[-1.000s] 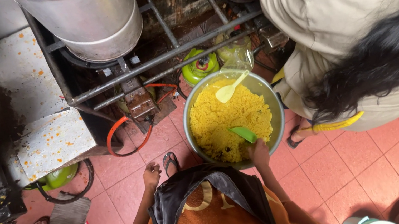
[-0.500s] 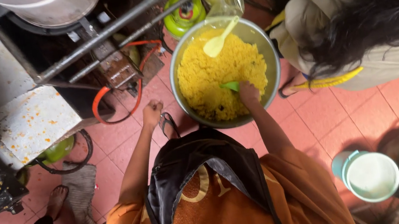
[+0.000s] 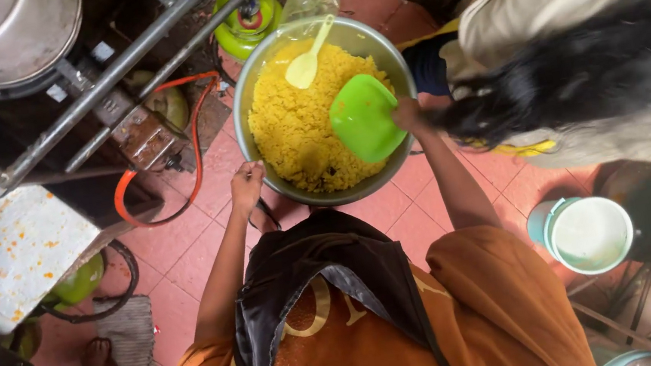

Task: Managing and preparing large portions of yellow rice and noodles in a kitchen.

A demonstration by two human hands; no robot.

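**Scooping yellow rice from the big bowl**

Your right hand (image 3: 406,115) holds a green scoop (image 3: 365,117). Its fingers are pinched on the scoop's edge. The scoop is lifted and tipped over the yellow rice (image 3: 308,129), just left of those fingers. You cannot see any rice inside it from here, so this scoop looks like it is only starting.

Your left hand (image 3: 246,187) rests on the near rim of the big metal bowl (image 3: 244,109). Its fingers are curled on the rim, as if to keep the bowl from sliding on the floor (image 3: 196,247).

The bowl is full, heaped almost to the top, so most of the rice is left to serve. A pale yellow spoon (image 3: 308,59) lies in the rice, past your fingers on the far side. Nobody is holding it.

A second person in a beige top (image 3: 577,12) bends close beside your right hand. A white bucket (image 3: 588,234) stands well behind that hand.
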